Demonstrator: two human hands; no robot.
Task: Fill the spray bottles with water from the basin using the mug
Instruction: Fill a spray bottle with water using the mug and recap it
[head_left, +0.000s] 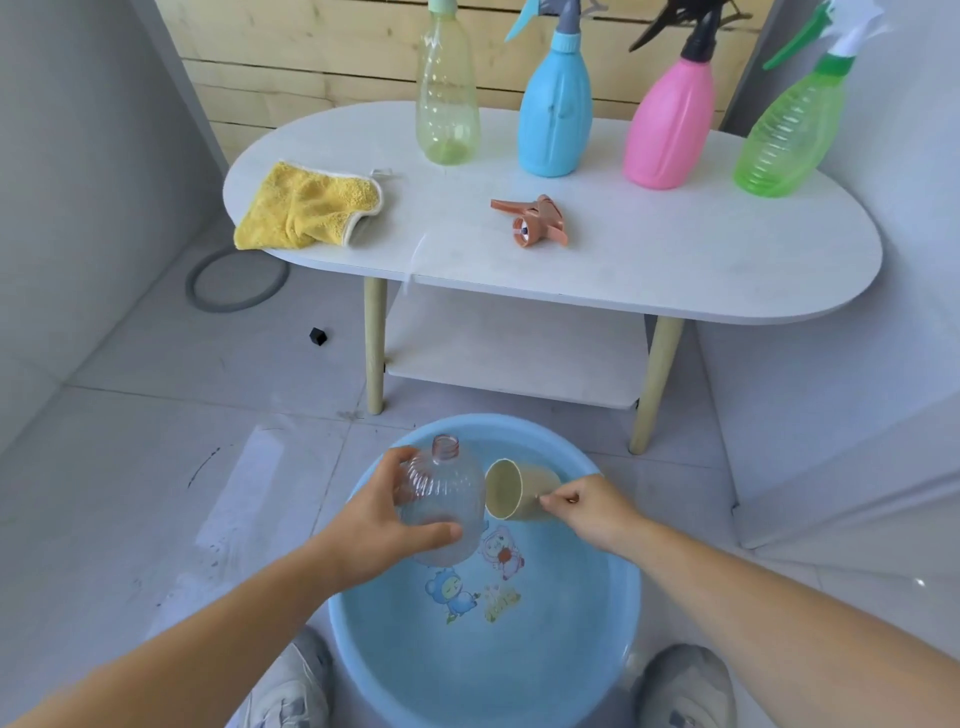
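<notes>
One clear bottle (445, 493), seemingly unfilled, is gripped by the left hand (375, 522); the mug (511, 491) is pinched by the right hand (595, 512).

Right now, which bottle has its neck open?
The clear ribbed bottle held by the left hand over the basin. Its neck is bare; the yellow bottle, blue bottle, pink bottle and green bottle on the table all have tops fitted.

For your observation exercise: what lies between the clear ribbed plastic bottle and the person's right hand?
A beige mug, tipped sideways, held by the right hand; head view shows it.
</notes>
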